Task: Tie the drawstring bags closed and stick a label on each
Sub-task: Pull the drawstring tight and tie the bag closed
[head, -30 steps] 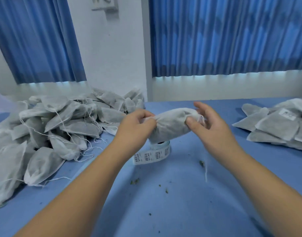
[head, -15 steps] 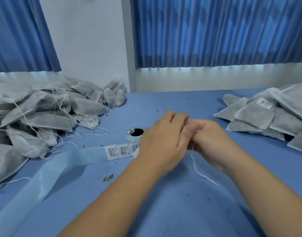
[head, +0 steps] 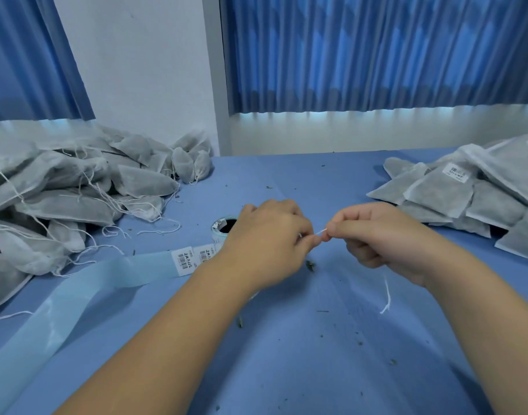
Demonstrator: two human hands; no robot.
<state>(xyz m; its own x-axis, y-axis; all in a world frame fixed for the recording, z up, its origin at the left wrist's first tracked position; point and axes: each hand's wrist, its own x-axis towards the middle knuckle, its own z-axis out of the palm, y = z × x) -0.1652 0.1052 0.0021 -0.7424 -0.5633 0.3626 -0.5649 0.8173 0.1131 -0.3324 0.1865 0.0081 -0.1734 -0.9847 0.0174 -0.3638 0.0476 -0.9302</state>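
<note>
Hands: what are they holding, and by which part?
The left hand and right hand each pinch the white drawstring, with a short stretch taut between them. A loose end hangs below the right hand. No bag is visible.

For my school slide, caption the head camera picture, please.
Left hand and right hand pinch a white string over the table.

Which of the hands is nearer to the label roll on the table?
Left. The left hand sits just right of the label roll, overlapping its edge in this view. The right hand is farther right, beyond the left hand, pinching the drawstring.
</note>
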